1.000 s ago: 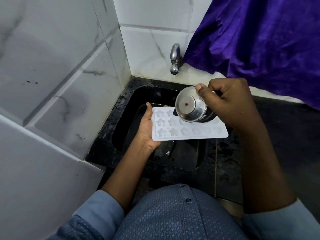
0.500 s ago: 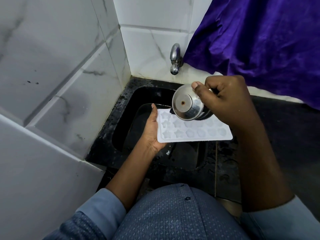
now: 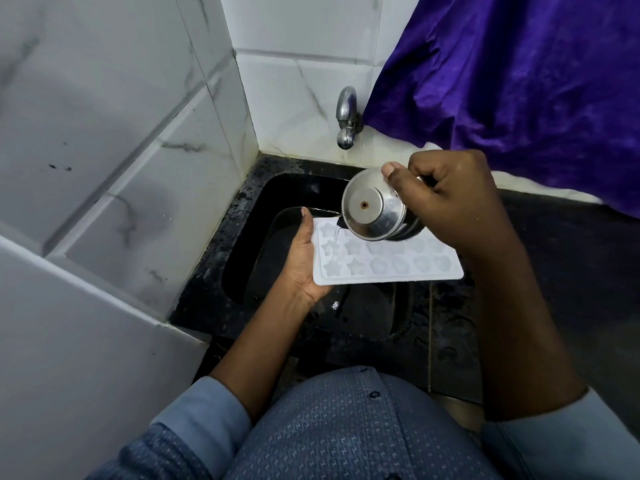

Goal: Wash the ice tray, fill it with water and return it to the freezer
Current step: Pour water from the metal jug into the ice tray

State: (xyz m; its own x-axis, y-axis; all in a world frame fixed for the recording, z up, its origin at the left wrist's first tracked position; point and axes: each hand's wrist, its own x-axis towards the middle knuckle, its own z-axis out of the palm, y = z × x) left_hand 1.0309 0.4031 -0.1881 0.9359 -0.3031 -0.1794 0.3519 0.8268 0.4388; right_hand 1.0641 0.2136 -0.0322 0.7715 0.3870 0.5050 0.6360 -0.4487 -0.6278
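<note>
A white ice tray (image 3: 391,268) with star and flower shaped moulds is held level over the black sink (image 3: 242,244). My left hand (image 3: 300,259) grips its left end from underneath. My right hand (image 3: 446,199) holds a steel cup (image 3: 374,211) tilted over the tray's far left corner, its base facing me. A thin stream of water (image 3: 336,234) runs from the cup's rim into the left moulds.
A chrome tap (image 3: 346,117) sticks out of the white tiled wall behind the sink. Purple cloth (image 3: 519,71) hangs at the right over the dark wet counter (image 3: 554,271). A tiled wall closes the left side.
The tray has shifted right and slightly away from me. The cup has moved left over the tray's left end and tipped further, and water now pours from it.
</note>
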